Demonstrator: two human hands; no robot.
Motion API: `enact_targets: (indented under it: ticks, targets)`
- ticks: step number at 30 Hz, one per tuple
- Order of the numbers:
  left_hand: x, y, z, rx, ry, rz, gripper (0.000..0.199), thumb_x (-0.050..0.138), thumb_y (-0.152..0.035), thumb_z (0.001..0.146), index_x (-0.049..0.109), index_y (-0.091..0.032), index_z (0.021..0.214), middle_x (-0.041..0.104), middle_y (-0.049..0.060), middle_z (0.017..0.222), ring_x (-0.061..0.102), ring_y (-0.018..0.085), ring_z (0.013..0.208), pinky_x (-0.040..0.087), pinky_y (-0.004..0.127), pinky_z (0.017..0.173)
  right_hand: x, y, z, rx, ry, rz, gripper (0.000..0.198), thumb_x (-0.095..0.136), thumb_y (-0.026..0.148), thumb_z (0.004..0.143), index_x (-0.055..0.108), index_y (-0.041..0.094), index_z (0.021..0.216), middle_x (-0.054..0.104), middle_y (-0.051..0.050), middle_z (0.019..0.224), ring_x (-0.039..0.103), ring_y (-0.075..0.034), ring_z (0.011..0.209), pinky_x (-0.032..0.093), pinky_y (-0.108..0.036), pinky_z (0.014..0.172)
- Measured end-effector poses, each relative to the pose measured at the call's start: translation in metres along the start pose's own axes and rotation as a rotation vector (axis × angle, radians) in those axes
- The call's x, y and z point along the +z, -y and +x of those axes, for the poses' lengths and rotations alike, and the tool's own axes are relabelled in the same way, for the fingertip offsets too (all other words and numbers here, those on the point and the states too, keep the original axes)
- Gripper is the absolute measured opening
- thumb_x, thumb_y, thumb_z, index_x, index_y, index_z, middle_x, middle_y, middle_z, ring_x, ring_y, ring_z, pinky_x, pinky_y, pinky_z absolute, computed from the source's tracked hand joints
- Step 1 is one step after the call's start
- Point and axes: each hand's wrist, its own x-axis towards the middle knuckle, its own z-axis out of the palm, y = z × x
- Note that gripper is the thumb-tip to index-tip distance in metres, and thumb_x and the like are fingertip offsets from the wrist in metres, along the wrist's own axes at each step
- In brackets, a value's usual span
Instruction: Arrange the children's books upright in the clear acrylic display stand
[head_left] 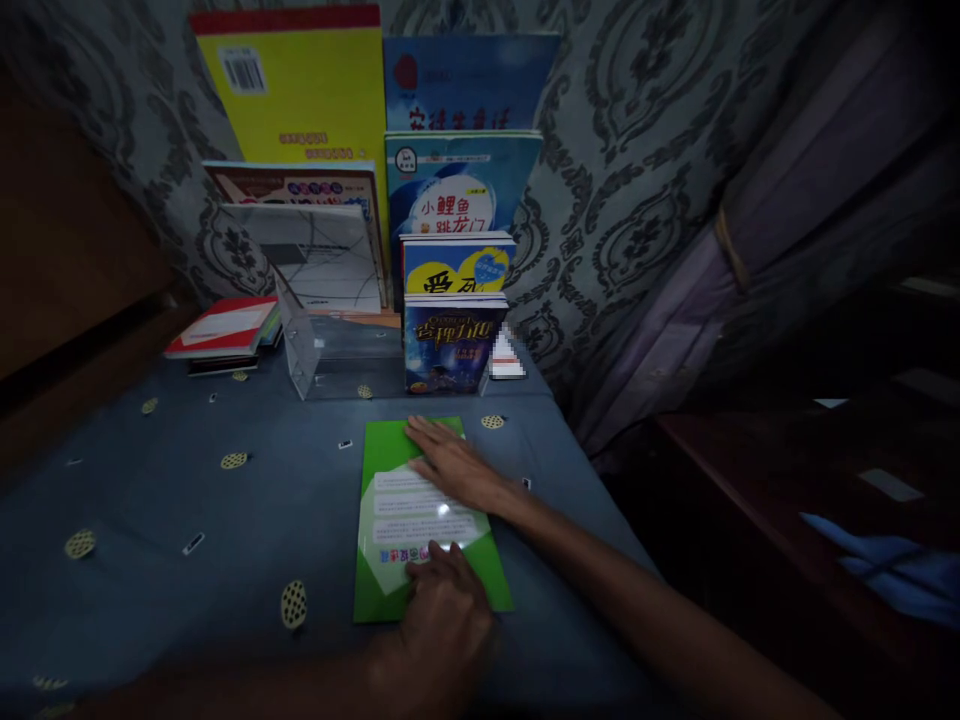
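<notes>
A green book (367, 590) with a pale panel of printed text lies flat on the blue patterned cloth. My right hand (461, 468) rests on its upper right part, fingers stretched out and holding nothing. Nearer to me, my left hand (448, 615) touches the lower part of the cover with its fingers apart and a little bent; its thumb is hard to make out. Beyond the book stands a clear stepped book stand (301, 350). In the stand's right column, a dark blue book (454, 345) is at the front, with several others rising behind it.
The stand's left column holds a white-and-grey book (315, 255) before a tall yellow book (315, 90). A small book pile (225, 330) lies left of the stand. Right of the cloth-covered table (150, 600) are a purple curtain (675, 290) and a dark red surface (750, 480).
</notes>
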Motion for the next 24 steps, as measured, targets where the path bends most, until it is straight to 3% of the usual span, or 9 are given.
enact_targets:
  ticks: [3,7,11,15,18,21,24]
  targets:
    - [-0.005,0.003,-0.003,-0.004,-0.034,-0.024,0.039,0.064,-0.021,0.084,0.069,0.001,0.115,0.067,0.035,0.107,0.070,0.041,0.089,0.057,0.050,0.061,-0.010,-0.022,-0.018,0.056,-0.077,0.001,0.052,0.046,0.038,0.099,0.045,0.018,0.147,0.040,-0.012,0.154,0.033,-0.026,0.145,0.027,-0.050,0.120]
    - [-0.026,0.025,-0.004,0.146,0.032,-0.133,0.018,0.064,-0.026,0.087,0.074,-0.011,0.092,0.068,0.024,0.099,0.067,0.032,0.086,0.055,0.042,0.063,-0.015,-0.032,-0.032,0.072,-0.109,0.022,0.050,0.041,0.040,0.100,0.046,0.021,0.146,0.043,-0.009,0.153,0.035,-0.024,0.145,0.028,-0.049,0.120]
    - [-0.039,0.069,-0.006,0.109,0.035,-0.292,0.037,0.056,-0.047,0.094,0.069,-0.011,0.096,0.067,0.015,0.094,0.064,0.027,0.093,0.056,0.037,0.072,-0.011,-0.032,-0.032,0.090,-0.108,-0.001,0.050,0.038,0.039,0.101,0.046,0.019,0.146,0.043,-0.010,0.154,0.033,-0.024,0.146,0.026,-0.050,0.120]
    - [-0.016,0.126,-0.007,-0.058,-0.052,-0.299,0.036,0.040,-0.035,0.102,0.061,-0.012,0.121,0.063,0.015,0.124,0.060,0.026,0.114,0.050,0.041,0.096,-0.006,-0.034,-0.030,0.082,-0.109,-0.025,0.051,0.036,0.041,0.101,0.046,0.020,0.146,0.043,-0.009,0.154,0.034,-0.024,0.145,0.027,-0.051,0.120]
    - [0.011,0.170,-0.001,-0.189,-0.071,-0.326,0.048,0.037,-0.032,0.102,0.043,-0.011,0.144,0.044,0.015,0.152,0.043,0.026,0.138,0.037,0.042,0.112,-0.005,-0.036,-0.030,0.082,-0.102,-0.037,0.051,0.036,0.040,0.101,0.045,0.020,0.147,0.042,-0.009,0.154,0.033,-0.024,0.146,0.027,-0.051,0.120]
    - [0.030,0.200,0.006,-0.171,-0.060,-0.436,0.053,0.035,-0.033,0.101,0.035,-0.010,0.149,0.033,0.014,0.159,0.033,0.022,0.146,0.027,0.039,0.119,-0.004,-0.035,-0.030,0.085,-0.095,-0.045,0.052,0.034,0.040,0.101,0.043,0.020,0.148,0.041,-0.008,0.155,0.032,-0.025,0.146,0.026,-0.052,0.120]
    - [0.034,0.210,0.004,-0.148,-0.084,-0.504,0.053,0.033,-0.033,0.102,0.036,-0.011,0.149,0.032,0.012,0.159,0.029,0.021,0.147,0.023,0.040,0.120,-0.003,-0.033,-0.030,0.095,-0.096,-0.052,0.052,0.032,0.040,0.102,0.044,0.019,0.148,0.041,-0.009,0.155,0.032,-0.025,0.146,0.025,-0.052,0.120]
